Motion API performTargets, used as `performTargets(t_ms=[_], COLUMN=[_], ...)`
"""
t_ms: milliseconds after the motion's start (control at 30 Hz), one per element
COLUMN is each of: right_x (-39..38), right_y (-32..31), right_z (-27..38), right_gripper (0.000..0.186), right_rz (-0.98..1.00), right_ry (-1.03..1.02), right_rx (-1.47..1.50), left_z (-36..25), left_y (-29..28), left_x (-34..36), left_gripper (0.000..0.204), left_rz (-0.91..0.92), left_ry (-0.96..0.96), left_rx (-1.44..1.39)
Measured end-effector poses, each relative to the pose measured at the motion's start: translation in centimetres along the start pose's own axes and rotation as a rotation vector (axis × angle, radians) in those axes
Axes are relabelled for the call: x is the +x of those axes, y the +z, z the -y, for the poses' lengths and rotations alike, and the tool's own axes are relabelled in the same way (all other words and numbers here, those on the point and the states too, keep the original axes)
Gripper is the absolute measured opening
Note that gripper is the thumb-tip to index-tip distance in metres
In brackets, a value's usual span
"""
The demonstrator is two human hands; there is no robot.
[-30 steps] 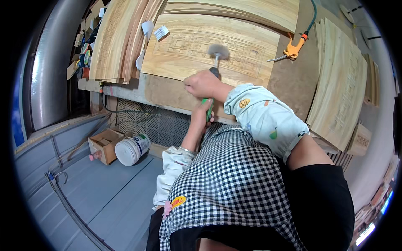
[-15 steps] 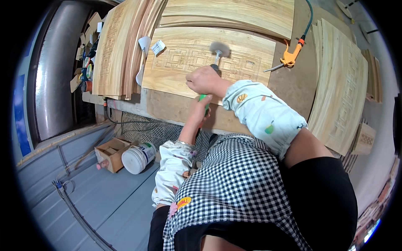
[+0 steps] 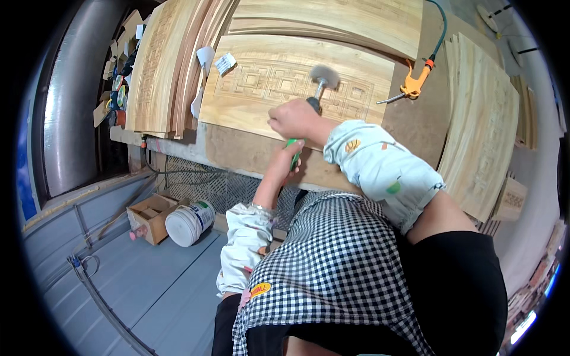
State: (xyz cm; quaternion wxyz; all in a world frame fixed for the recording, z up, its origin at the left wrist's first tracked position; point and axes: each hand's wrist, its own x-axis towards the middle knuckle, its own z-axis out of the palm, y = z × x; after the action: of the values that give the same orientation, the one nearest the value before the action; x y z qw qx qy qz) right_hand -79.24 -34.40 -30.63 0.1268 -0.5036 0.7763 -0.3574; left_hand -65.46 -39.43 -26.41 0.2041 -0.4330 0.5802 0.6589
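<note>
Your pale carved rectangular wooden panel [image 3: 285, 83] lies flat on the brown workbench [image 3: 415, 118], stacked curved boards [image 3: 160, 65] crowding its left edge. You appear mid-sanding: right hand [image 3: 294, 118] clenched around the green-handled rotary tool [image 3: 306, 127], its grey round buffing head [image 3: 325, 76] on the relief; left hand [image 3: 285, 163] grips the handle lower. Next pass demands steady pressure; mind the orange air gun [image 3: 414, 86] nearby

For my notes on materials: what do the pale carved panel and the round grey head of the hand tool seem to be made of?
The pale carved panel looks like bare, unvarnished wood: grain lines show, matt surface. The round grey head of the hand tool seems soft, perhaps felt or an abrasive pad; it is too blurred to be sure.
</note>
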Motion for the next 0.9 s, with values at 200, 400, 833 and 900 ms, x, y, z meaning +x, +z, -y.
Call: performTargets(t_ms=[200, 400, 833, 900], right_x=[-0.6, 0.3, -12.3, -12.6], right_y=[-0.4, -0.8, 2.8, 4.1], right_z=[-0.1, 0.1, 2.9, 2.0], right_gripper=[0.026, 0.025, 0.013, 0.017], right_rz=[0.000, -0.011, 0.195, 0.177], right_ry=[-0.013, -0.149, -0.246, -0.251], right_rx=[-0.016, -0.017, -0.249, -0.259], left_z=[1.3, 1.9, 10.2, 11.3], left_y=[0.9, 2.5, 0.9, 0.6], left_x=[0.1, 0.1, -3.1, -1.9], left_gripper=[0.033, 0.033, 0.065, 0.070], left_rz=[-0.063, -0.113, 0.080, 0.093], left_ry=[0.036, 0.016, 0.233, 0.226], left_rx=[-0.074, -0.239, 0.210, 0.232])
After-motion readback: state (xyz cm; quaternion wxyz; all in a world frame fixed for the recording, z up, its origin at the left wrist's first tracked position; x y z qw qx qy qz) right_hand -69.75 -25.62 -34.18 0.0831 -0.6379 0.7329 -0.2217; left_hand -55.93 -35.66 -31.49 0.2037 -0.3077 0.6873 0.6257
